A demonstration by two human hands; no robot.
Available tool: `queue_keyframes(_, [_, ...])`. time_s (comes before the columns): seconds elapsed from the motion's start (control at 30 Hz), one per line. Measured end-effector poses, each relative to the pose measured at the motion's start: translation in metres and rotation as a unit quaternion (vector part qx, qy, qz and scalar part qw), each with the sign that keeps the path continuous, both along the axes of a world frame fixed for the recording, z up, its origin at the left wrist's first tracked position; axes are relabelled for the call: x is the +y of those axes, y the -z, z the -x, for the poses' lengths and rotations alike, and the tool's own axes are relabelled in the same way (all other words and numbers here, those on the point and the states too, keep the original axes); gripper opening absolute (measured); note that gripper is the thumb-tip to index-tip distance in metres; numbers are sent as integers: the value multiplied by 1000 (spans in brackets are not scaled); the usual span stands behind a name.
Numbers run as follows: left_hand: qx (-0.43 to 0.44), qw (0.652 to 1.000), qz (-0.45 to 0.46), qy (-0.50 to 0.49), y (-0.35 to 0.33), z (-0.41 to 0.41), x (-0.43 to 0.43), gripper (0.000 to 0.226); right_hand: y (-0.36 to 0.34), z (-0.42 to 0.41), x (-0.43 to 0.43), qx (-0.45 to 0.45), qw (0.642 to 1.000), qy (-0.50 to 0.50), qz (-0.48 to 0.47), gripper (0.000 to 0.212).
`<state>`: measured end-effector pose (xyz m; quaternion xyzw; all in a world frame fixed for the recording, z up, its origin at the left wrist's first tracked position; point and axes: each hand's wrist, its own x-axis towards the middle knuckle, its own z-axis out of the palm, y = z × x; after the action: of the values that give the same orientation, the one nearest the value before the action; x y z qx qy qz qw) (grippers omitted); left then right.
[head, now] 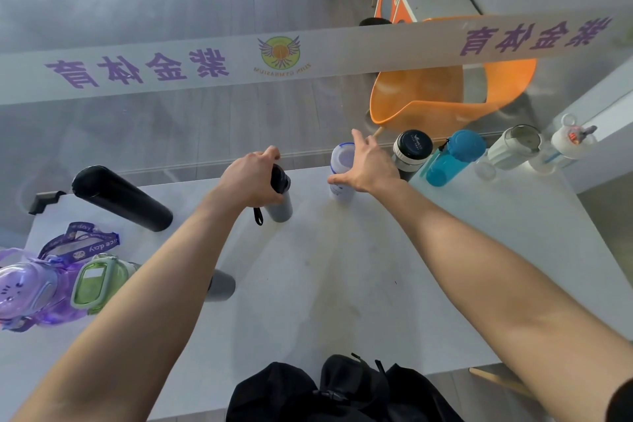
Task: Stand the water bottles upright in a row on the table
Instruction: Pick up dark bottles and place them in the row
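Note:
My left hand point(251, 180) grips the black cap of a grey bottle point(282, 204) that stands upright near the far edge of the white table point(376, 284). My right hand point(368, 166) is spread open around a white bottle point(340, 161) with a blue rim, thumb on one side and fingers on the other, and I cannot tell if it touches. Beyond it to the right stand a black-capped bottle point(411, 151), a blue bottle point(454, 158), a pale grey-green bottle point(513, 147) and a small white bottle point(572, 139). A long black bottle point(120, 197) lies on its side at the left.
A purple bottle point(30, 288) with a strap and a green-lidded bottle point(96, 284) lie at the left edge. A dark grey bottle point(221, 284) shows partly behind my left forearm. A black bag point(329, 390) sits at the near edge. An orange chair point(445, 92) stands behind glass.

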<state>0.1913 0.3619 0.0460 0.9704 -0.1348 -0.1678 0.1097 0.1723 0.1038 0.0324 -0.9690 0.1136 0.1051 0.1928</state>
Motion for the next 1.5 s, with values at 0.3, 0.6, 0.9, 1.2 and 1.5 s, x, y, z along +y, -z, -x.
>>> queue_keyframes(0.3, [-38, 999, 28, 5, 6, -23, -13, 62, 40, 86, -18, 96, 993, 60, 16, 69])
queue_keyframes(0.6, [-38, 999, 18, 23, 13, -36, -11, 66, 66, 109, -3, 215, 973, -84, 4, 67])
queue_keyframes(0.9, [-14, 998, 32, 46, 11, -30, -7, 66, 71, 105, 8, 212, 972, -101, 2, 65])
queue_keyframes(1.2, [-10, 998, 39, 53, 9, -29, -19, 68, 69, 107, 9, 207, 974, -98, 3, 61])
queue_keyframes(1.5, [0, 998, 27, 52, 7, -32, -25, 72, 60, 112, 8, 210, 973, -97, 1, 61])
